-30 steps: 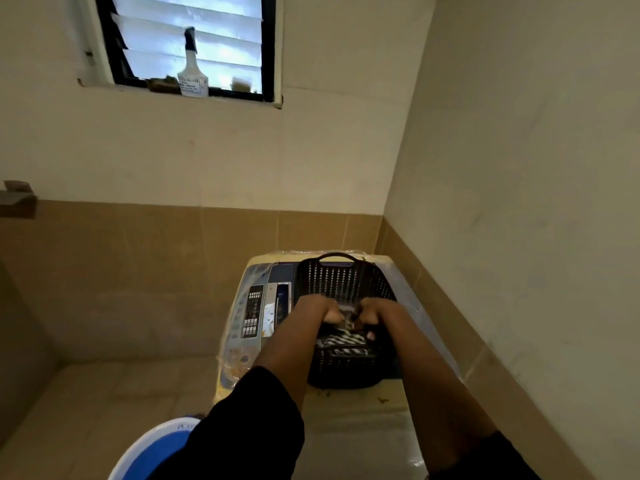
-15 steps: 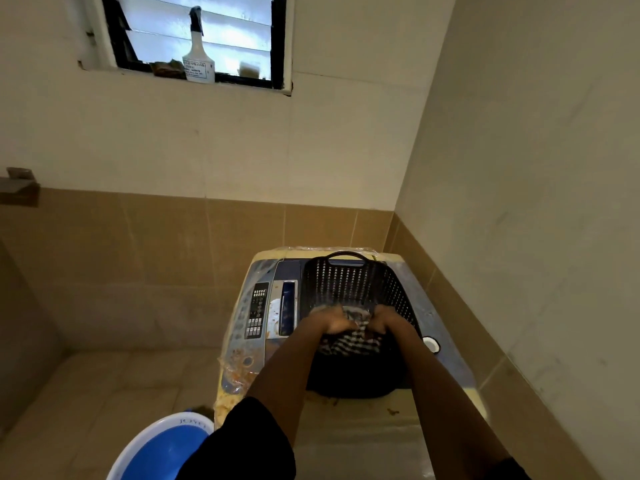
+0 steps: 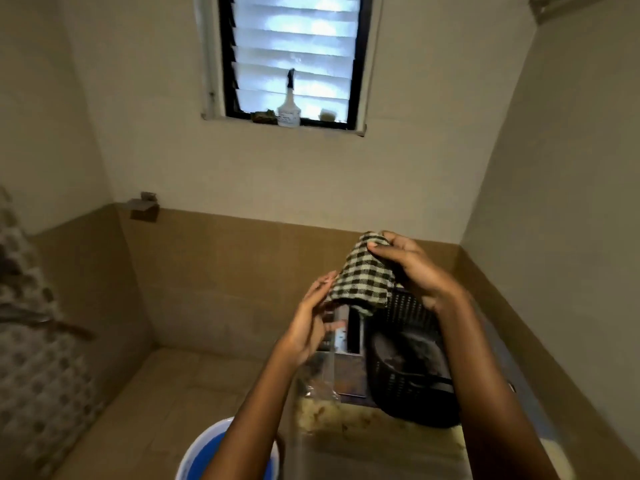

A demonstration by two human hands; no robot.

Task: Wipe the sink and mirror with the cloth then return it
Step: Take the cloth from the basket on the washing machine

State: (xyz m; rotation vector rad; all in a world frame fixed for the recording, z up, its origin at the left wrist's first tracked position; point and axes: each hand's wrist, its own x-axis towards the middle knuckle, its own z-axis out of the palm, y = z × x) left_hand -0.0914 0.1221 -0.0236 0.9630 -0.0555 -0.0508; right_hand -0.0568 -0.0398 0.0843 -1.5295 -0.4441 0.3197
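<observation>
A black-and-white checked cloth point(image 3: 360, 275) hangs in the air above the washing machine. My right hand point(image 3: 412, 268) pinches its top corner. My left hand point(image 3: 311, 320) is at its lower left edge, fingers touching the fabric. Below the cloth sits a black perforated basket point(image 3: 408, 382) on the washing machine point(image 3: 346, 375). No sink or mirror is in view.
A white spray bottle point(image 3: 288, 105) stands on the sill of the louvred window point(image 3: 294, 53). A blue-and-white bucket point(image 3: 207, 455) is on the floor at the bottom left. A patterned surface point(image 3: 31, 341) is at the far left. Tiled walls close in behind and to the right.
Both hands were down in the basket on the cloth. They have lifted the cloth up out of the basket, and the camera has tilted upward.
</observation>
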